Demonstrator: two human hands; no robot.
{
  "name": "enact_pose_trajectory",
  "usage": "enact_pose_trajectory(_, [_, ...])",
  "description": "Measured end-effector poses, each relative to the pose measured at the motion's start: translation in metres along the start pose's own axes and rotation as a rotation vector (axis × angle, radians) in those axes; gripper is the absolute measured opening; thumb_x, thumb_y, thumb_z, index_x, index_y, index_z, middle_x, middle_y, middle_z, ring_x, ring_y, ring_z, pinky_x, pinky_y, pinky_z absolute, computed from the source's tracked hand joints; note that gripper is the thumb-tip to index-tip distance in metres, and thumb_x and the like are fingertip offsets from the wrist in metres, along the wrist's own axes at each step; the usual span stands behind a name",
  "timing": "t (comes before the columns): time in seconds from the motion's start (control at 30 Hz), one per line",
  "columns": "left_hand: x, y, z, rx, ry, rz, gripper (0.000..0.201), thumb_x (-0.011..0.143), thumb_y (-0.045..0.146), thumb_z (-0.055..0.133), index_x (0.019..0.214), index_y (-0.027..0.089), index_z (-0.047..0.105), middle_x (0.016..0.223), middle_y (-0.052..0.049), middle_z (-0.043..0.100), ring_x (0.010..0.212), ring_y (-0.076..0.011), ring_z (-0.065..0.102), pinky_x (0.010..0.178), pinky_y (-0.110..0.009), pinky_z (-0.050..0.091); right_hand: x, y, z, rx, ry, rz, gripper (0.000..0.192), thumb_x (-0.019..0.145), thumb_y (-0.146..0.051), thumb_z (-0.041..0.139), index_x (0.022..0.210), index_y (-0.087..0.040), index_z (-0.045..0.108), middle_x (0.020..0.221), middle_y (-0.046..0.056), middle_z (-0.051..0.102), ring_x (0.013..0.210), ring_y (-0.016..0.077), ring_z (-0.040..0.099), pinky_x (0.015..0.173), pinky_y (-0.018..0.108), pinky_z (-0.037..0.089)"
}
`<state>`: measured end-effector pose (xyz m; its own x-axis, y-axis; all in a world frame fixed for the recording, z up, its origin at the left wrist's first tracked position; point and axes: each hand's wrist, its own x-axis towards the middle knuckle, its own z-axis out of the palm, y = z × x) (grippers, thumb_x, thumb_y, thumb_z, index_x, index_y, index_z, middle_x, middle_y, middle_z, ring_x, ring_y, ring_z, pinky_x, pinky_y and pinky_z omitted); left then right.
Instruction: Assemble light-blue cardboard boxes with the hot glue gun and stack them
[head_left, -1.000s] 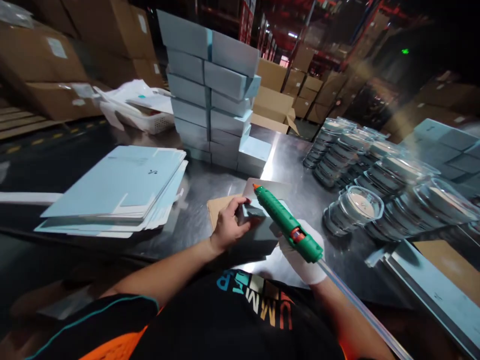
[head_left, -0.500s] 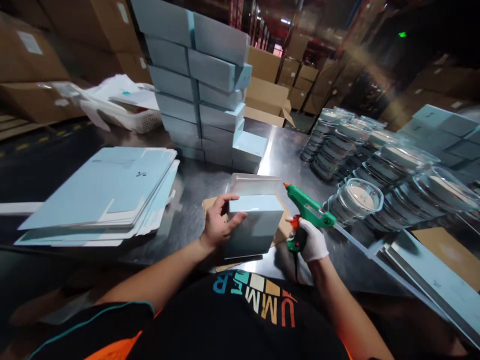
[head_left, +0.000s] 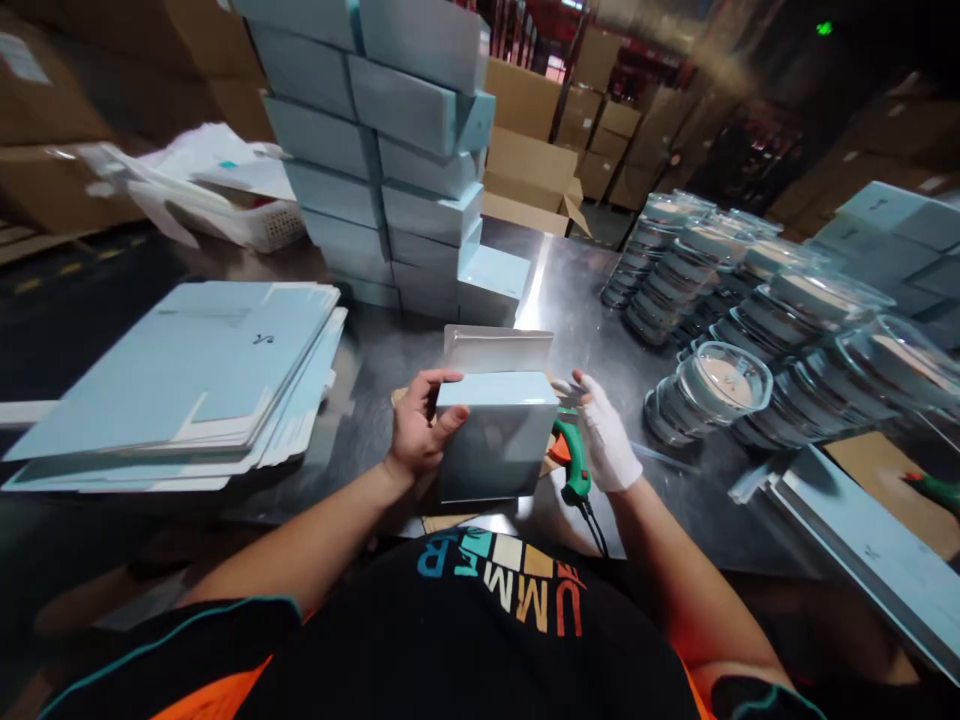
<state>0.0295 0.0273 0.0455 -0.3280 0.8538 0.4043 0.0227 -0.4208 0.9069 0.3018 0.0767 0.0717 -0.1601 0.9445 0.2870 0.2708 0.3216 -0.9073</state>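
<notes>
A light-blue box [head_left: 495, 440] stands upright on the metal table in front of me. My left hand [head_left: 422, 425] grips its left side, thumb on the near face and fingers along the top edge. Behind the box's top rises a pale, shiny panel [head_left: 499, 347]; whether it belongs to the box I cannot tell. My right hand [head_left: 606, 435], in a white glove with bare fingertips, is open beside the box's right edge. Just under it lies a green glue gun [head_left: 576, 470] with an orange trigger, its front end hidden by hand and box.
Flat blue box blanks [head_left: 180, 350] are piled at left. Ahead towers a stack of blue boxes [head_left: 412, 105], with a white basket [head_left: 274, 225] beside it. Stacked clear round containers [head_left: 724, 380] fill the right. More blue panels [head_left: 862, 550] lie at the right edge near another green tool [head_left: 934, 490].
My right hand has let go of the glue gun, which now rests on the table beside the box. My left hand still holds the box. A green tool has appeared at far right.
</notes>
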Motion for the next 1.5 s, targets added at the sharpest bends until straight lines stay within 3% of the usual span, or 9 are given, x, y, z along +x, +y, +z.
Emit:
enact_pose_trajectory(0.2, [-0.002, -0.009, -0.002, 0.055, -0.087, 0.103, 0.074, 0.075, 0.085, 0.084, 0.107, 0.019, 0.075, 0.112, -0.012, 0.075, 0.097, -0.0261, 0.076, 0.082, -0.035, 0.063, 0.015, -0.021, 0.047, -0.001, -0.133, -0.088, 0.038, 0.099, -0.046, 0.05, 0.123, -0.021, 0.066, 0.116, 0.01, 0.081, 0.104, 0.0256, 0.078, 0.089, 0.037, 0.068])
enact_pose_trajectory(0.37, [0.006, -0.015, -0.005, -0.043, -0.06, 0.236, 0.066, 0.074, 0.073, 0.095, 0.105, 0.023, 0.065, 0.119, -0.011, 0.07, 0.117, -0.0296, 0.076, 0.1, -0.044, 0.064, 0.009, -0.003, 0.027, -0.039, -0.151, -0.328, 0.056, 0.098, -0.068, 0.07, 0.133, -0.024, 0.063, 0.138, 0.015, 0.076, 0.129, 0.0312, 0.074, 0.11, 0.049, 0.062])
enact_pose_trajectory(0.5, [0.017, -0.007, -0.013, -0.07, -0.194, 0.257, 0.062, 0.074, 0.071, 0.096, 0.106, 0.024, 0.071, 0.111, -0.01, 0.075, 0.115, -0.0306, 0.08, 0.105, -0.048, 0.064, -0.009, 0.005, 0.015, -0.08, -0.26, -0.6, 0.057, 0.099, -0.043, 0.083, 0.151, -0.034, 0.062, 0.174, 0.014, 0.053, 0.159, 0.033, 0.056, 0.125, 0.059, 0.052])
enact_pose_trajectory(0.67, [0.025, 0.011, -0.025, 0.079, -0.509, 0.416, 0.041, 0.099, 0.065, 0.075, 0.104, 0.027, 0.089, 0.115, -0.013, 0.087, 0.145, -0.0375, 0.069, 0.124, -0.062, 0.054, -0.026, -0.009, 0.011, -0.166, -0.313, -0.619, 0.056, 0.105, -0.021, 0.069, 0.157, -0.04, 0.063, 0.181, 0.009, 0.044, 0.161, 0.0339, 0.054, 0.126, 0.064, 0.052])
enact_pose_trajectory(0.8, [0.029, 0.019, -0.026, 0.015, -0.566, 0.524, 0.019, 0.102, 0.041, 0.078, 0.111, 0.028, 0.09, 0.114, -0.01, 0.089, 0.132, -0.0323, 0.078, 0.114, -0.055, 0.063, -0.025, -0.018, 0.007, -0.165, -0.317, -0.588, 0.049, 0.103, -0.02, 0.069, 0.149, -0.039, 0.071, 0.17, 0.009, 0.06, 0.153, 0.0354, 0.063, 0.122, 0.064, 0.056])
enact_pose_trajectory(0.9, [0.037, 0.025, -0.029, 0.056, -0.668, 0.451, 0.025, 0.091, 0.043, 0.092, 0.111, 0.028, 0.09, 0.113, -0.011, 0.089, 0.121, -0.0328, 0.082, 0.11, -0.052, 0.065, -0.025, -0.016, 0.007, -0.142, -0.318, -0.59, 0.049, 0.105, -0.021, 0.067, 0.15, -0.041, 0.071, 0.169, 0.007, 0.061, 0.152, 0.0335, 0.064, 0.124, 0.059, 0.056])
enact_pose_trajectory(1.03, [0.05, 0.036, -0.029, 0.126, -0.802, 0.359, 0.06, 0.071, 0.045, 0.105, 0.125, 0.028, 0.087, 0.137, -0.014, 0.083, 0.129, -0.0374, 0.079, 0.12, -0.056, 0.058, -0.03, -0.003, 0.011, -0.103, -0.309, -0.547, 0.065, 0.109, -0.04, 0.069, 0.171, -0.044, 0.048, 0.181, 0.008, 0.046, 0.163, 0.033, 0.052, 0.131, 0.059, 0.05])
enact_pose_trajectory(1.33, [0.046, 0.05, -0.025, 0.254, -0.968, 0.348, 0.045, 0.079, 0.043, 0.097, 0.122, 0.032, 0.088, 0.148, -0.011, 0.078, 0.149, -0.0395, 0.066, 0.133, -0.061, 0.046, -0.035, 0.017, 0.028, -0.055, -0.31, -0.487, 0.111, 0.102, -0.057, 0.076, 0.182, -0.047, -0.001, 0.194, 0.005, 0.0, 0.174, 0.0359, 0.031, 0.136, 0.061, 0.043])
enact_pose_trajectory(1.5, [0.035, 0.051, -0.038, 0.368, -0.987, 0.518, 0.049, 0.097, 0.042, 0.082, 0.145, 0.031, 0.078, 0.157, -0.012, 0.072, 0.157, -0.0374, 0.058, 0.131, -0.06, 0.048, -0.044, 0.017, 0.034, -0.169, -0.344, -0.41, 0.126, 0.096, -0.061, 0.08, 0.179, -0.04, -0.013, 0.193, 0.014, -0.003, 0.159, 0.0359, 0.056, 0.124, 0.046, 0.057])
